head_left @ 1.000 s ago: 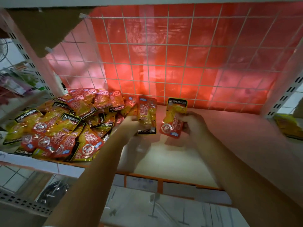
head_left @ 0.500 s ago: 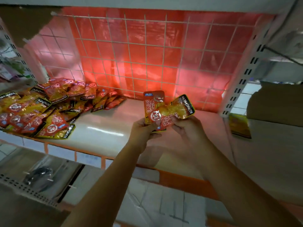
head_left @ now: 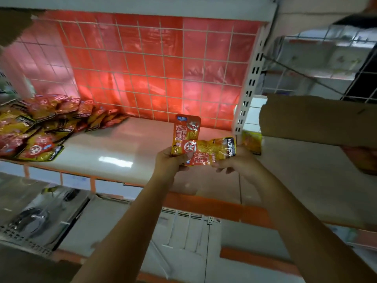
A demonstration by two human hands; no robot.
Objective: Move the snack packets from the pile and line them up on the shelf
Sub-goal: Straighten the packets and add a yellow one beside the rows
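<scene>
Against a red wire-grid back panel (head_left: 155,64), glossy white shelf (head_left: 114,152): packet pile (head_left: 40,127) at left edge; left hand (head_left: 169,160) and right hand (head_left: 238,162) each pinch a red-yellow foil snack packet (head_left: 186,131), (head_left: 212,150).

The sideways packet (head_left: 212,151) reads "NCHEW" at its end.

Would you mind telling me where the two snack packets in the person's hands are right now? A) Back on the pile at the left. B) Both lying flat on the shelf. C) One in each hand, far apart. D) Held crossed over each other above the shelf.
D: the left hand holds the upright packet and the right hand holds the sideways packet overlapping it, above the shelf, away from the pile.
</scene>
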